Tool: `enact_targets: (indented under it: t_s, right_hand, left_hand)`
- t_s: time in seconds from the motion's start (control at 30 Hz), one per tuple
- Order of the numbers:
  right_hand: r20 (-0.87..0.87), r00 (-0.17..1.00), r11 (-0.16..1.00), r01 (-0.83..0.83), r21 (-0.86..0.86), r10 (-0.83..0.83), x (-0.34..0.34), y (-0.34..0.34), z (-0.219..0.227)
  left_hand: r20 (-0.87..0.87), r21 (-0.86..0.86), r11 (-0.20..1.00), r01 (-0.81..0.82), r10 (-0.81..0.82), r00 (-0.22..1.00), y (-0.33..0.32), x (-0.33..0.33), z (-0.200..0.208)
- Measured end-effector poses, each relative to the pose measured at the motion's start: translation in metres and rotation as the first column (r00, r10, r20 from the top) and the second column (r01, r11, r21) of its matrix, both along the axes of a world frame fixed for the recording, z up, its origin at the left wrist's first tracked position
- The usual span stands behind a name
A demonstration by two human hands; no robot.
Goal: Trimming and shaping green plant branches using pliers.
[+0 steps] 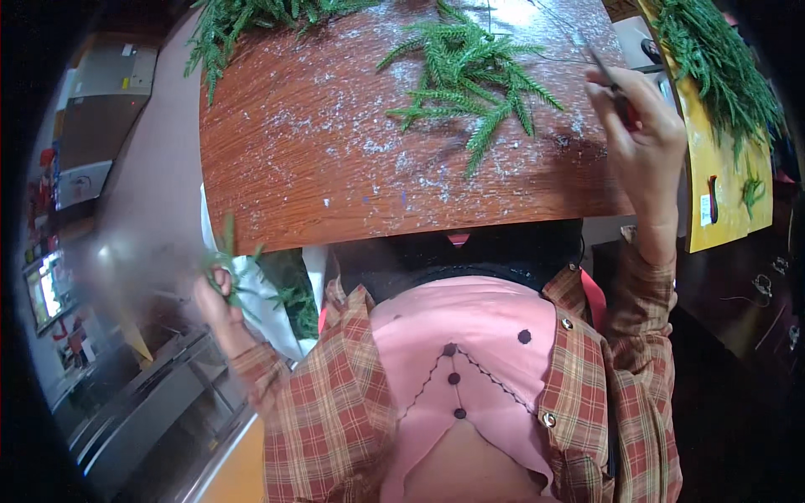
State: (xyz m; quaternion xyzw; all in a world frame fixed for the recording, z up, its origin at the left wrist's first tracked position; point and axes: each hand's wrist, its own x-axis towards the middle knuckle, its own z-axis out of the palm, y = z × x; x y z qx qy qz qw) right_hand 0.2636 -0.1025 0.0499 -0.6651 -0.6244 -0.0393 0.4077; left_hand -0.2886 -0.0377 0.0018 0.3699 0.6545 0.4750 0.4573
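Sprigs (478, 84) lie heaped at one o'clock; left hand (215, 300), nine, grasps unplaced sprig (229, 238); right hand (650, 123), two, clenches tool (603, 67).

Table (285, 172): brown wood grain, glare at far end.
Yellow panel (701, 220): right of table.
Floor (159, 189): pale, left of table.
Lit rectangle (50, 289): far left, window or screen unclear.
Lower right: dark.
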Motion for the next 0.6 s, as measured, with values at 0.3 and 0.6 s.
enact_targets:
  t_s: [0.3, 0.6]
  right_hand:
    - [0.117, 0.993, 0.988, 0.027, -0.152, -0.009, -0.028, 0.028, -0.015]
    - [0.163, 0.987, 0.995, 0.014, -0.101, 0.003, -0.035, 0.034, -0.022]
  left_hand:
    - [-0.547, -0.04, 0.988, 0.15, -0.147, 0.824, -0.005, -0.063, -0.138]
    - [-0.83, -0.01, 0.978, 0.21, -0.125, 0.544, -0.015, -0.007, -0.116]
